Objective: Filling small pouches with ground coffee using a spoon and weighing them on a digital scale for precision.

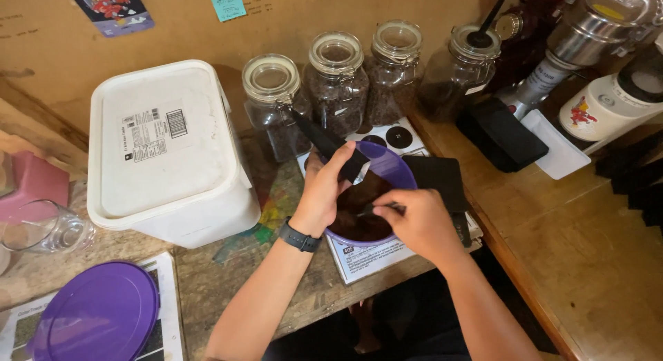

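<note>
A purple bowl (388, 164) with dark brown contents sits on a printed sheet (366, 259) at the table's front edge. My left hand (324, 188), a dark watch on its wrist, grips a long black tool (324, 141) that slants up and left over the bowl's rim. My right hand (418, 219) pinches a small dark utensil (376, 209) above the brown contents inside the bowl.
Several glass clip-top jars (338, 81) of dark beans stand behind the bowl. A big white lidded tub (166, 150) is at left, a purple lid (97, 313) and a glass (41, 226) nearer me. Grinders (587, 36) and a black block (501, 133) stand at right.
</note>
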